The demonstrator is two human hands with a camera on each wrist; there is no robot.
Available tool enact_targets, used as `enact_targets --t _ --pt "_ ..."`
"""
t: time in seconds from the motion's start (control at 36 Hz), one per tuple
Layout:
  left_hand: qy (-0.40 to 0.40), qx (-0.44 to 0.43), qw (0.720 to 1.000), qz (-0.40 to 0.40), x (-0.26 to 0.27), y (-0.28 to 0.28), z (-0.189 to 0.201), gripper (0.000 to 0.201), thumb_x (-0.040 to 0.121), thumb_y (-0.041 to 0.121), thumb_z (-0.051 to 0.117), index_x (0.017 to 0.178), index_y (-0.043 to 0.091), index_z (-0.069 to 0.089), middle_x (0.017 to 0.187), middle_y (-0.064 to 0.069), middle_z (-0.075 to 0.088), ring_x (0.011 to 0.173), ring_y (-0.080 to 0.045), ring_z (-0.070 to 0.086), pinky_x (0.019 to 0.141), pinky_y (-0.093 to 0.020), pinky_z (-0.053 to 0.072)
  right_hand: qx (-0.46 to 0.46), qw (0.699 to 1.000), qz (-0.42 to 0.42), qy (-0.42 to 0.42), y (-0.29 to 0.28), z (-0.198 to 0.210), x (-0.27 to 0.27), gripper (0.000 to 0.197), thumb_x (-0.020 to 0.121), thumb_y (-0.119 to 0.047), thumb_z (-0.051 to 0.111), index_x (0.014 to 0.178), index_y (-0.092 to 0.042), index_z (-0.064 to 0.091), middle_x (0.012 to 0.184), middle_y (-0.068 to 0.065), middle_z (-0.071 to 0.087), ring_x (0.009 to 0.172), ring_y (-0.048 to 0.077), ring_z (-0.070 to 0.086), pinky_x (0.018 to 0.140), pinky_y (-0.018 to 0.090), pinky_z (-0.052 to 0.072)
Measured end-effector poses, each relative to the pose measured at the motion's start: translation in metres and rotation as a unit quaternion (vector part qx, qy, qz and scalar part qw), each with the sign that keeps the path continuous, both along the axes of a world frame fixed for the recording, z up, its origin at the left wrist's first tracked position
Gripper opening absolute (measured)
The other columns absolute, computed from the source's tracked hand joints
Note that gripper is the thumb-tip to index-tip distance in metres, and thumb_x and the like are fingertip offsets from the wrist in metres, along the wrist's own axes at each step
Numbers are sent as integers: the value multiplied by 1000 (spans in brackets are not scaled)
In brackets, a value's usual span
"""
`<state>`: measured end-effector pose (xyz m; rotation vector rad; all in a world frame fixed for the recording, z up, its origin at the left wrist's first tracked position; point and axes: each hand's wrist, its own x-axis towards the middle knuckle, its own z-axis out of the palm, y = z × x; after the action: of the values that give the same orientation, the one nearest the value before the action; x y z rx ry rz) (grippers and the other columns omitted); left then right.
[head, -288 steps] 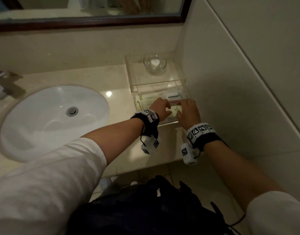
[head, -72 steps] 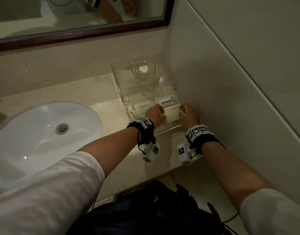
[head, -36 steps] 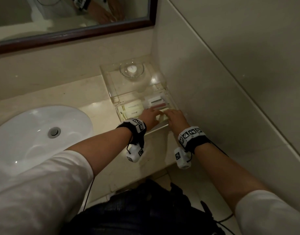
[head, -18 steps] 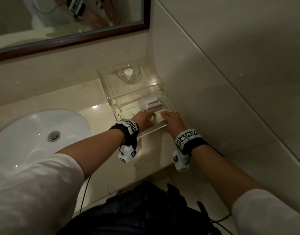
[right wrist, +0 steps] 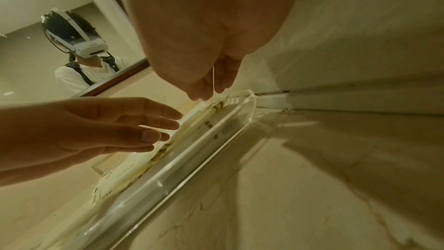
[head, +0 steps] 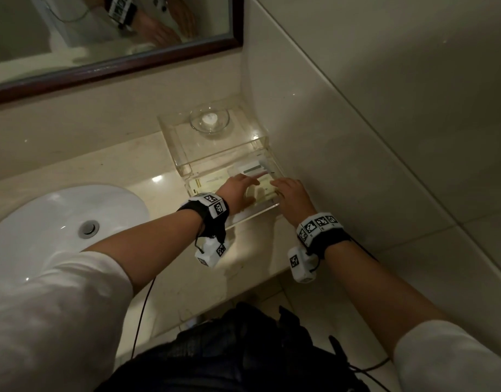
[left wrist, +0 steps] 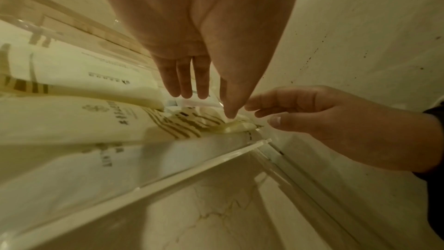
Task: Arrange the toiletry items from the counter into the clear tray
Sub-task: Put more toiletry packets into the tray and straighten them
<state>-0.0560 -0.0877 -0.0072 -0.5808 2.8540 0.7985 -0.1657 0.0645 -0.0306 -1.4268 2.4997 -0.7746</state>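
Note:
The clear tray [head: 252,215] stands in the counter's right corner against the wall. Cream toiletry packets [head: 212,181] with gold stripes lie flat in it, and a white packet [head: 250,169] with coloured stripes lies behind them. My left hand [head: 240,188] reaches into the tray with straight fingers [left wrist: 187,83], its thumb tip touching a cream packet [left wrist: 72,121]. My right hand [head: 290,190] hovers at the tray's right end, fingers relaxed [right wrist: 209,86] and holding nothing. The tray's front wall [left wrist: 168,174] lies just below both hands.
A glass dish [head: 209,121] with a white soap sits on the tray's raised back shelf. The white sink [head: 45,227] is to the left, the mirror [head: 102,32] is above, and the tiled wall [head: 356,137] is close on the right. A dark bag [head: 243,349] hangs below the counter edge.
Both hands have stayed in the tray and drawn together toward its right end. My head view has shifted, so the tray sits more to the left of the picture.

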Motion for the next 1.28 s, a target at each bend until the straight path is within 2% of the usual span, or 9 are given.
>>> enact_targets --t 0.11,0.19,0.5,0.61,0.81,0.97,1.08,1.22,1.28 --pt "-5 5 1000 -18 -4 5 -8 42 84 19 64 125 19 56 144 -7 43 122 -28 49 100 -34 42 20 999 -16 -30 2 -3 2 35 84 -6 47 115 -1 64 122 19 59 113 36 52 102 37 36" --pt "-4 12 1000 -27 -6 7 -14 41 82 19 66 122 20 57 148 -4 39 119 -29 51 98 -35 45 26 998 -37 -42 4 -2 5 31 85 1 50 113 -1 63 121 18 57 114 35 50 101 36 36" --pt "19 21 999 -36 -14 6 -28 36 79 12 65 112 19 54 154 4 27 125 -27 43 99 -32 40 54 993 -93 -49 6 5 7 9 82 0 60 89 -3 65 106 16 51 93 31 55 87 36 44" --pt "0 9 999 -37 -16 6 -29 39 78 17 65 115 19 52 151 -5 31 121 -33 45 99 -40 43 67 993 -87 -50 4 3 6 8 83 -4 62 88 -2 68 102 16 55 95 31 55 88 37 45" --pt "-23 -25 999 -32 -15 12 -32 39 79 24 63 115 27 48 146 -5 34 118 -35 45 93 -47 47 94 991 -93 -28 2 2 5 14 83 -4 59 94 -7 67 107 14 57 102 31 53 92 36 40" --pt "-34 -59 995 -77 -18 13 -27 36 85 22 59 119 20 48 153 -4 28 136 -33 34 109 -42 32 72 992 -100 -6 0 8 4 13 85 -4 55 95 -5 63 106 14 55 100 31 53 89 36 43" --pt "-35 -55 994 -93 -19 8 -22 40 86 22 60 124 18 47 153 -7 28 138 -28 32 112 -39 25 47 998 -49 -2 -2 14 6 33 84 0 56 116 -7 59 120 12 54 112 27 49 96 32 40" --pt "1 42 999 -30 -12 9 -15 70 83 16 64 144 17 30 141 -10 45 130 -26 44 107 -34 37 101 995 5 -17 -4 10 12 41 88 -8 54 130 -7 52 135 13 50 126 28 44 109 34 33" --pt "-22 35 999 -36 -10 7 -12 55 84 17 63 134 14 41 140 -10 46 129 -28 44 102 -33 37 103 994 4 -20 -3 7 12 42 89 -8 54 131 -7 52 137 12 50 127 27 44 111 34 32"
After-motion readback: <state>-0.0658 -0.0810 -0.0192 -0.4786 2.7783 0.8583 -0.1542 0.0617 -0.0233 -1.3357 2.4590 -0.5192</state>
